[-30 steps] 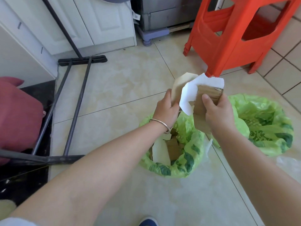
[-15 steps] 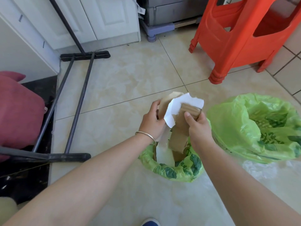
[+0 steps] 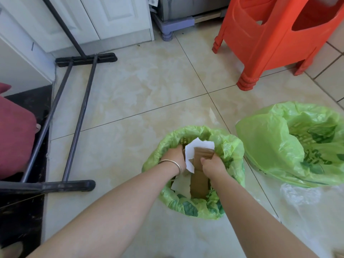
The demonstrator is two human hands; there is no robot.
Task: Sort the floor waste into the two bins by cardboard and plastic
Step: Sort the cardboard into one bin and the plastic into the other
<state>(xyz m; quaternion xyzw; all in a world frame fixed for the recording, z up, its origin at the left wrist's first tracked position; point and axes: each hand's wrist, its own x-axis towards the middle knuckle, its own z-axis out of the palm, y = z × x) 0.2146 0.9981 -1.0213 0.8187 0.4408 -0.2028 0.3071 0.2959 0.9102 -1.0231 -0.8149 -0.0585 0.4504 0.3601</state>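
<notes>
Two bins lined with green bags stand on the tiled floor. The nearer bin [image 3: 235, 151] holds cardboard pieces. Inside its mouth I hold a brown cardboard piece [image 3: 200, 174] with a torn white face [image 3: 197, 148]. My left hand [image 3: 173, 157], with a silver bracelet on its wrist, grips the cardboard's left side. On the right side my right hand [image 3: 212, 163] grips it with curled fingers. The second bin [image 3: 264, 135] stands to the right, its green bag loose and open. A clear plastic piece [image 3: 297, 194] lies on the floor below that bin.
An orange plastic stool [image 3: 270, 38] stands behind the bins. A black metal frame [image 3: 78, 116] lies on the floor at left, beside a dark red cushion [image 3: 14, 138]. White cabinet doors [image 3: 111, 17] line the back. A small clear scrap [image 3: 212, 114] lies on the tiles.
Both hands have lowered the cardboard from above the nearer bin down into its mouth. The view has tilted down with them.
</notes>
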